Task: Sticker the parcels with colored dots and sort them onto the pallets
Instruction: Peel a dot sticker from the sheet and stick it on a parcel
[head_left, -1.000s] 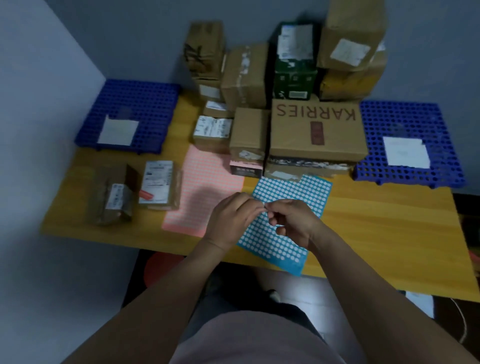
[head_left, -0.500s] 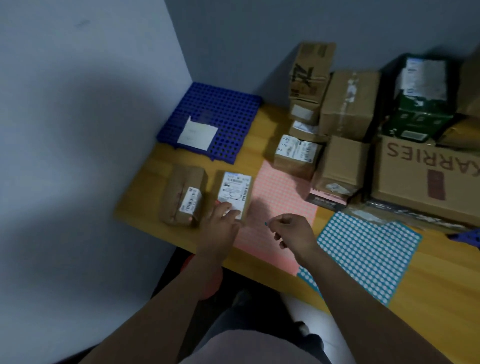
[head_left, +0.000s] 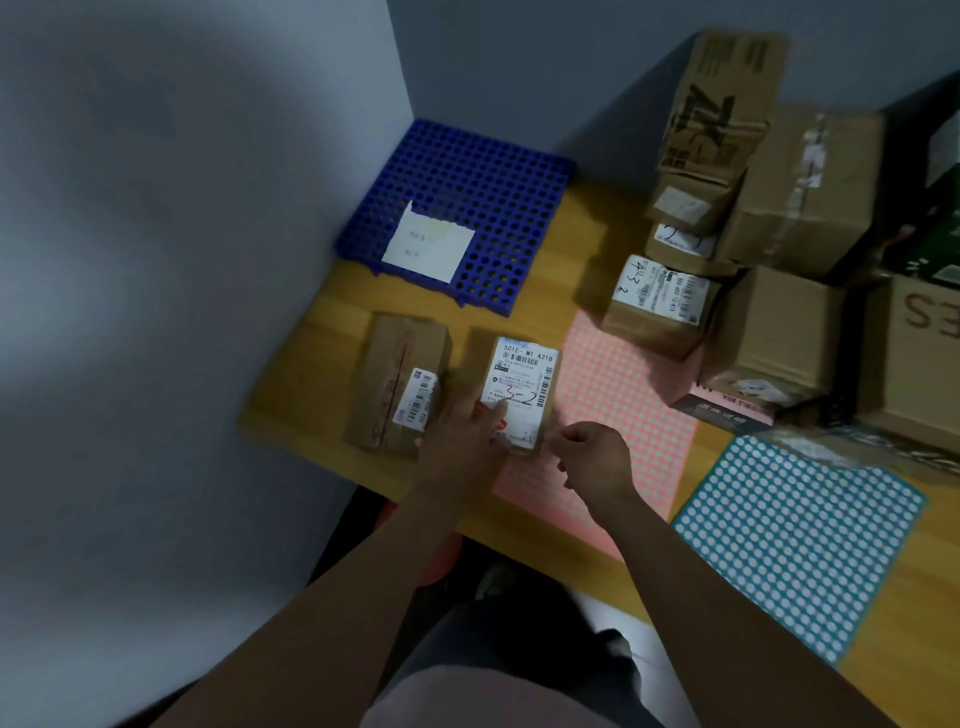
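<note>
**Both hands at a labelled parcel near the table's front edge**

Clock directions are read from the labelled parcel, with 12 pointing away from the person.

The wooden table (head_left: 592, 234) fills the corner between two grey walls. At 2 to 3 o'clock a stack of cardboard boxes (head_left: 810, 192) stands against the back wall, several with white shipping labels. The nearest box sits on the far corner of the pink sheet.

At 11 o'clock, in the corner, lies a blue perforated pallet (head_left: 483, 171). No parcel is on it, only a white paper note (head_left: 428, 247) on its near left part.

A pink sticker sheet (head_left: 618, 395) lies flat at 3 to 4 o'clock, its left edge running under the parcel. A blue sticker sheet (head_left: 795, 540) of pale dots lies further out at 4 o'clock, beside the pink one and near the front edge.

At 9 o'clock, just beside the labelled parcel but apart from it, lies a brown taped parcel (head_left: 395, 364) with a small barcode label.

The labelled parcel (head_left: 524, 379) lies flat, label up, with "3-2" handwritten on it.

The left hand (head_left: 460, 447) comes in from 7 o'clock. Its fingers (head_left: 493, 413) are laid out straight on the label's near left part, pressing down.

The right hand (head_left: 592, 454) is at 5 o'clock, by the parcel's near right corner. Its fingers are curled in with the tips drawn together. Whether they pinch a dot cannot be told.
</note>
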